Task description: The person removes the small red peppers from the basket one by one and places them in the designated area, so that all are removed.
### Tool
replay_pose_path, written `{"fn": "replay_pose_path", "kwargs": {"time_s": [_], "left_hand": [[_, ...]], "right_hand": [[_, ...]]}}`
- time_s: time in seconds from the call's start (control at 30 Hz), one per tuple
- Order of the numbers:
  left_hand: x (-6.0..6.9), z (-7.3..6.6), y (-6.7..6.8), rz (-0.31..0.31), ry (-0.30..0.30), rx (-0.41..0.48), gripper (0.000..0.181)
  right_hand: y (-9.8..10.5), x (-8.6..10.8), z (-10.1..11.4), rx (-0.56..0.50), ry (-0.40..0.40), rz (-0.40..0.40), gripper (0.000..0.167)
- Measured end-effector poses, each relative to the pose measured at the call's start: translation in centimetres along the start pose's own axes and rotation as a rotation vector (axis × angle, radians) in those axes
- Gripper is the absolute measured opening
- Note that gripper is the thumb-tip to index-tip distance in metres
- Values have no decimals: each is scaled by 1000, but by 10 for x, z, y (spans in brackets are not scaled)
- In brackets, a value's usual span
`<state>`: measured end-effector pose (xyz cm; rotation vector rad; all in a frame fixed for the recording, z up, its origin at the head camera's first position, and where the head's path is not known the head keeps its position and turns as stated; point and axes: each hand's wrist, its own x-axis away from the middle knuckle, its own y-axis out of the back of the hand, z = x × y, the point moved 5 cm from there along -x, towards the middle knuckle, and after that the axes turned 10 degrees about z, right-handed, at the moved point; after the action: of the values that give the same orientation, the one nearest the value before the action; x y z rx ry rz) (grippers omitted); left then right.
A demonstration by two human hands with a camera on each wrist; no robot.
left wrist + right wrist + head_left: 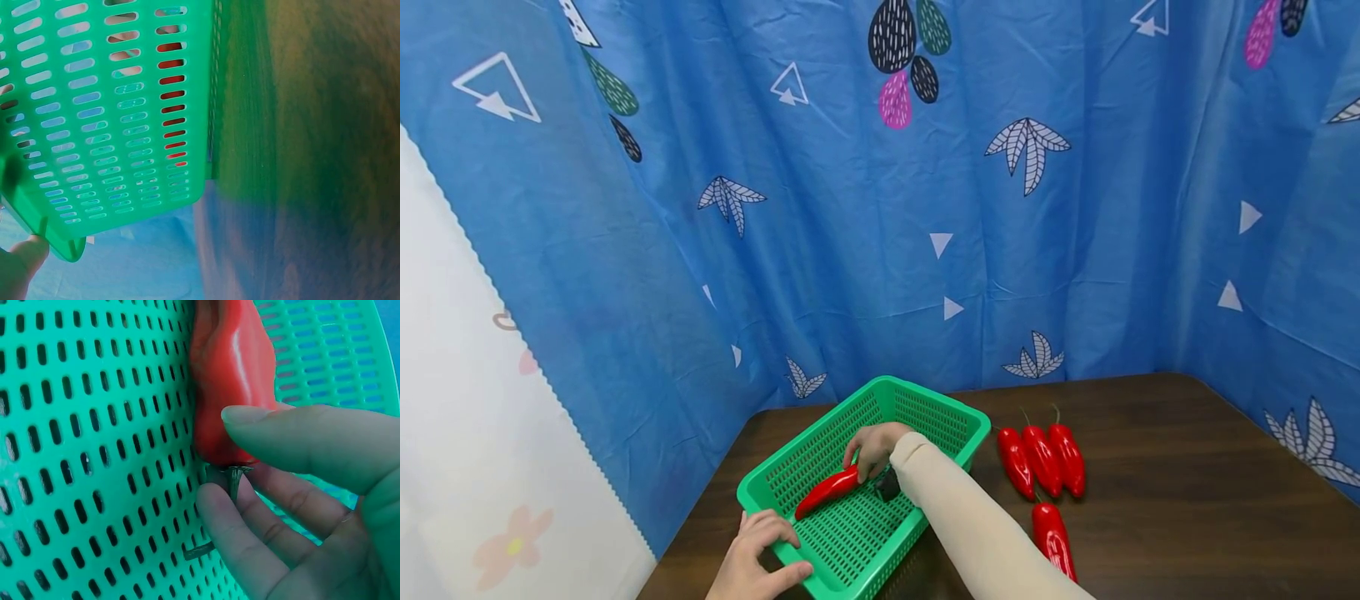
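Note:
A long glossy red chili pepper [827, 492] lies slantwise inside a green plastic basket [891, 546]. Its stem end is pinched by my right hand [877, 447]; the right wrist view has the thumb on the pepper's [234, 381] red side and fingers around the lower end, by the dark green stem. My left hand [752, 554] grips the basket's near left corner, fingers bent over the rim. In the left wrist view a fingertip [30, 253] touches the basket's [140, 215] rim, and red shows through the slots.
Right of the basket, several red peppers [1041, 460] lie side by side on the dark wooden table [1187, 492]. Another pepper [1052, 537] lies closer, partly behind the right sleeve [977, 525]. A blue patterned curtain [865, 250] hangs behind the table.

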<state>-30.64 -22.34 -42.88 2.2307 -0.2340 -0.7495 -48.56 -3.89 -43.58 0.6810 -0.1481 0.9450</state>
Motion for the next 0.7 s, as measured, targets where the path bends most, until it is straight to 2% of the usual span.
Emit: {"fn": "replay_pose_path", "kwargs": {"time_s": [0.17,0.53,0.7], "left_hand": [[0,-1,0,-2,-20,-11,31],[-1,1,-1,-1,-11,-24,34],[0,0,0,2,7,-9,29]], "right_hand": [[-4,-2,4,-7,24,3,31],[-7,-5,9,-34,30,27,32],[-7,-5,12,-29,37,32,32]]}}
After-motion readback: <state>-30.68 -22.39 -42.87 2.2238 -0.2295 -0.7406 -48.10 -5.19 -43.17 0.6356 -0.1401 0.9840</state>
